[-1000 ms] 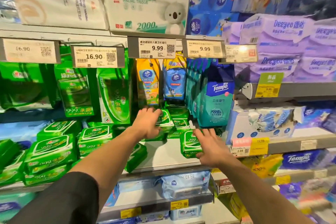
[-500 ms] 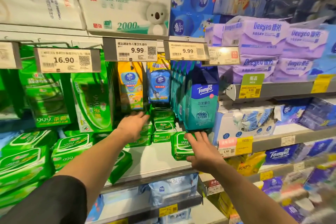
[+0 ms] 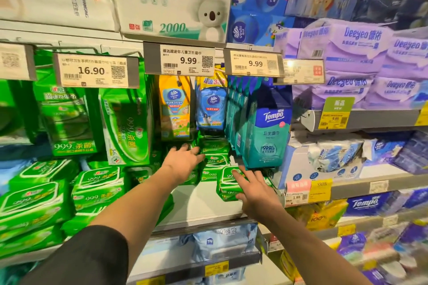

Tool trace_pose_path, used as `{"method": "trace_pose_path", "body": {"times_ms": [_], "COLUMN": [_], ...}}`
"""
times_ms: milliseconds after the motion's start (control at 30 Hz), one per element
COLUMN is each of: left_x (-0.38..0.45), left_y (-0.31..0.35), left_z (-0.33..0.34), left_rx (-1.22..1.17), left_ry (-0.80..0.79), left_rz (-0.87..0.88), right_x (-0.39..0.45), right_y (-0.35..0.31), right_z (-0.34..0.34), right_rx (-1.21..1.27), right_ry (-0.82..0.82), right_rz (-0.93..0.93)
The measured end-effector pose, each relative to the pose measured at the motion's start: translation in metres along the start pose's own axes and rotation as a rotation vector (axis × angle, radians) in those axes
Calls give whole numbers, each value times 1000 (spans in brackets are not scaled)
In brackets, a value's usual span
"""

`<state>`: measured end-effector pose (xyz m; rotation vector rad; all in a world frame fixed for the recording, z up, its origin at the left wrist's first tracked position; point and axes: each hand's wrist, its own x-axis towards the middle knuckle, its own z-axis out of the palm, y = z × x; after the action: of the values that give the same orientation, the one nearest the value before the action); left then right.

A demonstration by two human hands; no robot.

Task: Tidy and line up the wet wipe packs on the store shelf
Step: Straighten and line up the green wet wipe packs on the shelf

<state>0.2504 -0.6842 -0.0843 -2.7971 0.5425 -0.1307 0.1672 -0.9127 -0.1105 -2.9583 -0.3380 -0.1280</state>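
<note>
Small green wet wipe packs (image 3: 214,159) are stacked at the back of the white shelf (image 3: 201,201), under hanging yellow and blue Vinda packs. My left hand (image 3: 183,162) reaches in with fingers spread, its fingertips touching those back packs. A separate green pack stack (image 3: 225,184) stands nearer the shelf front, to the right. My right hand (image 3: 254,190) lies over it, fingers on top and thumb against its front side. Larger green 999 packs (image 3: 97,183) are piled unevenly on the left of the same shelf.
Teal Tempo packs (image 3: 266,136) hang just right of my hands, close above the front stack. Tall green packs (image 3: 125,122) hang at the left. Price tags (image 3: 187,59) jut out overhead. Purple Deeyeo packs (image 3: 352,53) and tissue boxes fill the right shelves.
The view has shifted left and closer. My left hand has reached a little deeper onto the back packs. My right hand has stayed on the front green stack.
</note>
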Motion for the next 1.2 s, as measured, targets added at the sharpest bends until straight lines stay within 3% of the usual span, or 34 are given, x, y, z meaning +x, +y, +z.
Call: {"method": "trace_pose_path", "body": {"times_ms": [267,367,700,900,1200], "left_x": [-49,-67,-95,-107,-118], "left_y": [4,-7,-9,-8,-7], "left_z": [13,13,16,26,37], "left_rx": [-95,-143,-185,-196,-243], "left_ry": [250,215,75,50,78], "left_rz": [2,-9,21,41,20], "right_x": [19,31,74,92,107], "right_y": [-10,-14,-30,-31,-45], "right_z": [23,19,35,28,42], "right_rx": [150,207,325,376,195], "right_ry": [136,126,351,280,270], "right_rz": [-111,-71,-80,-27,73]}}
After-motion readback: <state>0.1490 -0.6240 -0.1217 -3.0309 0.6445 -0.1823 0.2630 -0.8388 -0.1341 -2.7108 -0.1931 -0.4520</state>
